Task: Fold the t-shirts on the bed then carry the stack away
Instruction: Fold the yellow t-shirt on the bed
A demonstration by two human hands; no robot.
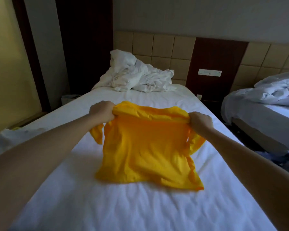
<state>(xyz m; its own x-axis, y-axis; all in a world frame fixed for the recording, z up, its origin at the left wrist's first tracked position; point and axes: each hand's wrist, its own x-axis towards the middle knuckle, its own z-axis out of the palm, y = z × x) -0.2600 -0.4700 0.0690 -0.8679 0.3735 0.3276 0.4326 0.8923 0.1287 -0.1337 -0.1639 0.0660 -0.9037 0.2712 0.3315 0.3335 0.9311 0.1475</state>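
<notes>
We cannot see the fingertips of the left hand (pixel 101 110) or right hand (pixel 200 121); the bunched shoulders of the yellow t-shirt (pixel 145 147) cover them. Its lower hem is blurred. The right edge cuts off the second bed (pixel 257 117), and the markings on the wall plate (pixel 209 72) are too small for us to read.

Bare white sheet (pixel 140 210) is lying open around the yellow t-shirt (pixel 145 147) — near end and both flanks passable. Crumpled duvet (pixel 137 77) is sitting heaped at the head end, blocking the far reach. A second bed (pixel 260 117) is crowding the right side — narrow aisle between.
</notes>
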